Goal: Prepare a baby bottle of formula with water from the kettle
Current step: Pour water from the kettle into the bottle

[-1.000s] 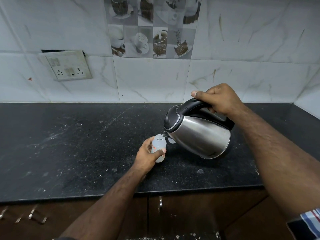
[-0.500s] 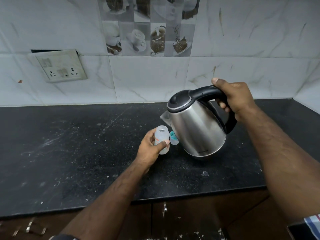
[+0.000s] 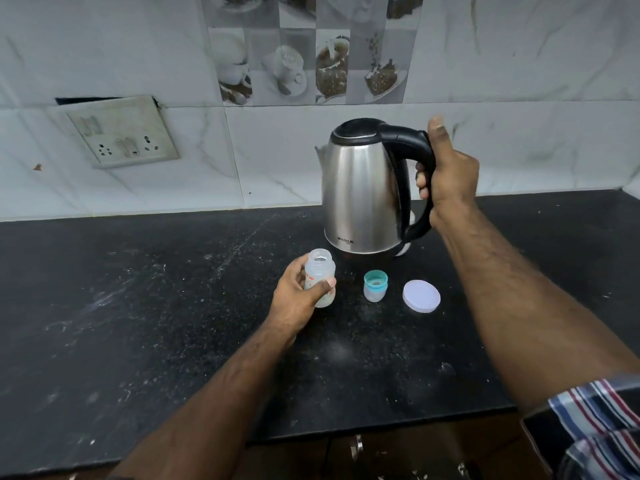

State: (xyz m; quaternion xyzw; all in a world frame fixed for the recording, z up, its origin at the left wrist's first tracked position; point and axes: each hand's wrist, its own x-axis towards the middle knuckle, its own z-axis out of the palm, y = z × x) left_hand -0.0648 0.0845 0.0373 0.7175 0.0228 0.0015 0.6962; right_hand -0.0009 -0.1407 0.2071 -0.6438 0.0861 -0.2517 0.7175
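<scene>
Steel kettle upright on the black counter, small bottle held in front of it.

The counter (image 3: 138, 323) carries the kettle (image 3: 360, 195), its black handle wrapped by the right hand (image 3: 446, 178). The left hand (image 3: 298, 299) curls round the open baby bottle (image 3: 320, 277) standing near the kettle's base; beside it sit a teal-ringed cap (image 3: 375, 285) and a white disc lid (image 3: 421, 295).

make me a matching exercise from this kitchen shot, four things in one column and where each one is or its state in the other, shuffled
Things:
1. stainless steel kettle with black handle
2. small clear plastic baby bottle
3. teal-ringed bottle cap
4. flat round white lid

Place or state:
A. lies flat on the counter, farthest right
B. upright, handle in the right hand's grip
C. open-topped, held by the left hand
D. stands alone between bottle and lid

Pairs: 1-B, 2-C, 3-D, 4-A
</scene>
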